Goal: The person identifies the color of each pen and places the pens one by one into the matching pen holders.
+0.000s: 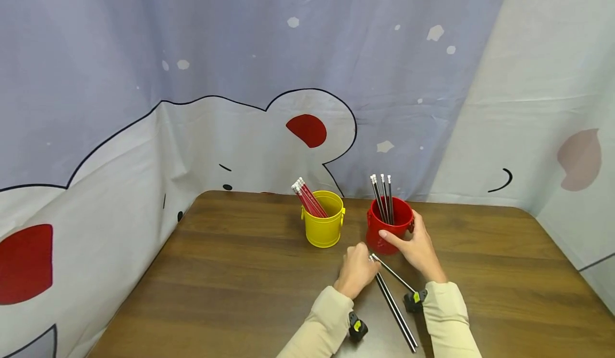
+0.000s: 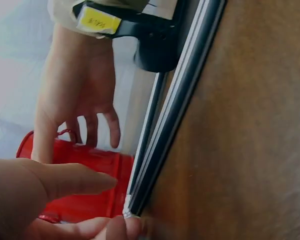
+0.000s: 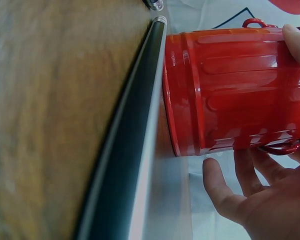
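My right hand holds a small red bucket by its right side, the thumb at the rim and the fingers beside the handle. Several black pencils stand in it, white eraser ends up. In front of the bucket, black pencils lie on the table, with one more pencil slanting apart on their right. My left hand is at their eraser ends. In the left wrist view its fingertips touch those ends, while the thumb stays apart from the fingers.
A yellow bucket with several red pencils leaning in it stands left of the red one. The brown wooden table reaches back to a printed cloth. Each wrist wears a black camera.
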Demonstrator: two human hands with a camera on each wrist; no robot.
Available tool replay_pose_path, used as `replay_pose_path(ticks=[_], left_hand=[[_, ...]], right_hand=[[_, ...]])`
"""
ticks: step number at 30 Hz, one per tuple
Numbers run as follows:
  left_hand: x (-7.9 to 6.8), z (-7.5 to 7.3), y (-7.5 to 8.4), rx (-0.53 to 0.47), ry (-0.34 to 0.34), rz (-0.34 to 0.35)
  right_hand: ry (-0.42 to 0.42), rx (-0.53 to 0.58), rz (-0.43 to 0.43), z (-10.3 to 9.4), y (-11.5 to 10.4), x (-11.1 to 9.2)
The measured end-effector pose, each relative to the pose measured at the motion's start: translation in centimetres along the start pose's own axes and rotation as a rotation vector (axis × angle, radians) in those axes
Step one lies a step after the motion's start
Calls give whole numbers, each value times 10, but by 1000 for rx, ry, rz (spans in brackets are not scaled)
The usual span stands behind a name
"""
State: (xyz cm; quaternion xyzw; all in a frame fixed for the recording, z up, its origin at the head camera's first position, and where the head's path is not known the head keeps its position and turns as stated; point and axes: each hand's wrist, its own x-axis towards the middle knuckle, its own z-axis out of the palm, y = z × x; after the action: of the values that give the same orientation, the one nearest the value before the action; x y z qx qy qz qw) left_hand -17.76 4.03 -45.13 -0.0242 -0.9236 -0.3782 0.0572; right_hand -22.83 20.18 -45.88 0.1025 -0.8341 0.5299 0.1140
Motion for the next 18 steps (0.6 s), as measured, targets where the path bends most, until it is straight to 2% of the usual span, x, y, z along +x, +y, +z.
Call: replay_pose_path(ticks=[3,7,12,18], left_hand=[[-3,3,1,76,-35,-13],[-7,4,3,110,-65,-8],[-8,2,3,101,-54,34],[-8,1,2,80,-85,15]], right_hand=[[1,-9,2,0,-1,0],[-2,-4,8,0,-2,0],[0,-1,9,0,-2,0],[-2,0,7,0,-3,0]])
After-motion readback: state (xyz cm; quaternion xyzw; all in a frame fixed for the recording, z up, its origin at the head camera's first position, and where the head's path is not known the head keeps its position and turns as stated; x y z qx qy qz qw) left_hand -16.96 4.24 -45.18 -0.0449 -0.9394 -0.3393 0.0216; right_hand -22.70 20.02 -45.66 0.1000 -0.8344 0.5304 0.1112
